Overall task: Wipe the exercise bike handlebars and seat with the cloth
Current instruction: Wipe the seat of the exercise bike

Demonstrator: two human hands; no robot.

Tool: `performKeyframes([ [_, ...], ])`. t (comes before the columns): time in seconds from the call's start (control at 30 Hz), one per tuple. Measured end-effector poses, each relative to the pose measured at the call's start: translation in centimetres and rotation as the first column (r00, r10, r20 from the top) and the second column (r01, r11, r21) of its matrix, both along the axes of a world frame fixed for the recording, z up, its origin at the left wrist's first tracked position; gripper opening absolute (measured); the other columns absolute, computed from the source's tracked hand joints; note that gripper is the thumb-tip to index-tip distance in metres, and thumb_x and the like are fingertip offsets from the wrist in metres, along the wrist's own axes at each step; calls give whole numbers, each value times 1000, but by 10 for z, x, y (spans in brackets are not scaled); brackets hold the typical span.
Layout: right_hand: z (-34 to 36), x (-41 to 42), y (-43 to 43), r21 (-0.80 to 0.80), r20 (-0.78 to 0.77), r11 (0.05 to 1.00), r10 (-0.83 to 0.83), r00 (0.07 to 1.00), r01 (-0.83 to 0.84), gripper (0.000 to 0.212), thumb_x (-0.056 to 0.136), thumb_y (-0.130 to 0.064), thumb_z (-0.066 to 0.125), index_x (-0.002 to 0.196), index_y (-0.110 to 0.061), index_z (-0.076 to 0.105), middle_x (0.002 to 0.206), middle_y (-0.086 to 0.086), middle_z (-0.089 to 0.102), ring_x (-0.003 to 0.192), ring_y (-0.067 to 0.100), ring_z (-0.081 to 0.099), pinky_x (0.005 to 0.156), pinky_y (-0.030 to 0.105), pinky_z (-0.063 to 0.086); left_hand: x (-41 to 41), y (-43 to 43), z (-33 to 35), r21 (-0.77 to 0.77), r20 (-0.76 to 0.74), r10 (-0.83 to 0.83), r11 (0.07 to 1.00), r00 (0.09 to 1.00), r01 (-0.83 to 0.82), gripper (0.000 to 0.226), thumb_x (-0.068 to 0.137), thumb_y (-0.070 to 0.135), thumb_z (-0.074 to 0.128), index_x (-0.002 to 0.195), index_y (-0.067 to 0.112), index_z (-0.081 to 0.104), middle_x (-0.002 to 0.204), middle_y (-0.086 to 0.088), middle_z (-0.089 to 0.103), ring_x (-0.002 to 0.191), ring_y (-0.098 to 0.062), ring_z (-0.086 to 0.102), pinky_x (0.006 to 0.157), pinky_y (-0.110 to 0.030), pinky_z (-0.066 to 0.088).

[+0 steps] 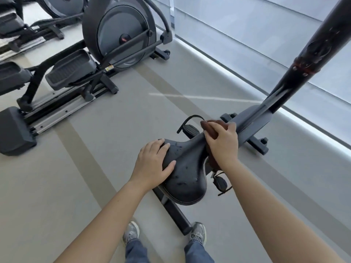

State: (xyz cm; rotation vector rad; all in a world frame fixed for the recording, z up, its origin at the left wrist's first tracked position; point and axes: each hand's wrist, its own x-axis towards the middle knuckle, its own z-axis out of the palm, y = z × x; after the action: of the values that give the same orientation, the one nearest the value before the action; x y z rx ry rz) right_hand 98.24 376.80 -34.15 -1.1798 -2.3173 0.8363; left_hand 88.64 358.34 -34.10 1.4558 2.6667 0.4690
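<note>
**Wiping the seat from its nose back**

Steadying comes first: my left hand (152,164) lies flat on the left flank of the seat (184,173), fingers relaxed and spread, gripping nothing; that should stop the saddle from twisting under the stroke. Droplets (177,149) sit across the black top, so I judge the seat only partly wiped. My right hand (222,143) is clenched round the brown cloth (210,128), pressing it onto the narrow nose at the front of the seat. The stroke I want pulls back toward me along the middle, then out to each flank, with a dry fold turned over the wet patches; the left hand must lift clear as the cloth reaches it.

Around me, an elliptical trainer (117,35) stands well apart on the left, no hindrance. A strapped pedal (190,128) sits just beyond the nose, where a loose cloth corner might snag. The bike's upright post (311,59) rises at right beside the window (247,35); the handlebars are out of view, so I cannot tell their state.
</note>
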Motion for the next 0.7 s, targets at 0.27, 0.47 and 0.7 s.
performKeyframes([
  [0.27, -3, 62, -98, 16, -2, 995, 103, 995, -103, 29, 76, -28, 72, 104, -34, 68, 93, 0, 45, 86, 19, 51, 78, 28, 43, -17, 2, 2, 8, -19, -117, 993, 993, 117, 48, 65, 36, 76, 100, 4, 64, 99, -15, 62, 85, -36, 55, 71, -42, 48],
  [0.47, -1, 61, -128, -40, 40, 994, -97, 994, 99, 29, 79, -30, 70, 108, -31, 67, 97, 0, 45, 93, 20, 50, 81, 25, 40, -26, 2, 6, -14, -31, -211, 977, 977, 211, 44, 69, 41, 71, 90, 4, 62, 89, -16, 59, 79, -34, 51, 63, -39, 44],
  [0.7, 2, -6, -51, -17, 34, 956, -291, 956, 291, 35, 86, -33, 61, 119, -26, 61, 115, 14, 45, 106, 34, 47, 95, 39, 40, -31, 5, 2, -7, -49, -231, 973, 972, 231, 44, 70, 44, 70, 88, 5, 61, 85, -15, 57, 78, -32, 50, 62, -38, 42],
])
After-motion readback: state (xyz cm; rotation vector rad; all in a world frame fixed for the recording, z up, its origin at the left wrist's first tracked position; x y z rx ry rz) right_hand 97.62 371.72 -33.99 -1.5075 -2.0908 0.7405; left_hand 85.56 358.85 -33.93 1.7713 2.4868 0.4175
